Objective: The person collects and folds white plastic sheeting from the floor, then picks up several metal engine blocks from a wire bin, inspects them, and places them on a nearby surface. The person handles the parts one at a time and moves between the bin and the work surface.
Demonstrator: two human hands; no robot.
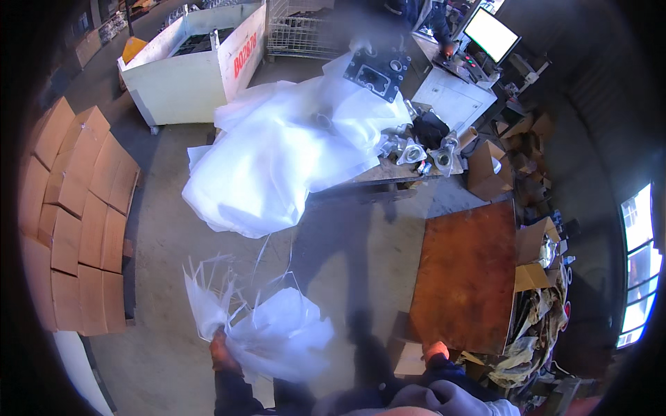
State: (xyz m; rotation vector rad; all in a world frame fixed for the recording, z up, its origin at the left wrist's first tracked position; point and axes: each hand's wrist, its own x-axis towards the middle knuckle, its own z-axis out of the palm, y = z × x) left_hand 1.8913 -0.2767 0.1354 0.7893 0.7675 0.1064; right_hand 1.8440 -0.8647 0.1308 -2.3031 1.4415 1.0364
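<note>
My left hand [222,352] is closed around a gathered bunch of thin white packing sheet [281,336], which fans out on both sides of the fist. Frayed strips stick up from its upper edge, and a few thin strands rise from it toward the large white sheet ahead. To the right, my right hand [436,350] is beside a small cardboard box [409,359] and the lower edge of a rusty brown board [458,284]. Its fingers are too small and blurred to make out. A big heap of translucent white sheet [263,166] covers much of the workbench.
Stacked cardboard boxes [80,215] stand at the left. A white metal bin [180,90] is at the back left. Metal castings [413,151] and a dark flat metal part [378,73] lie on the bench. A lit monitor [491,35] stands behind. Open cartons [538,253] line the right.
</note>
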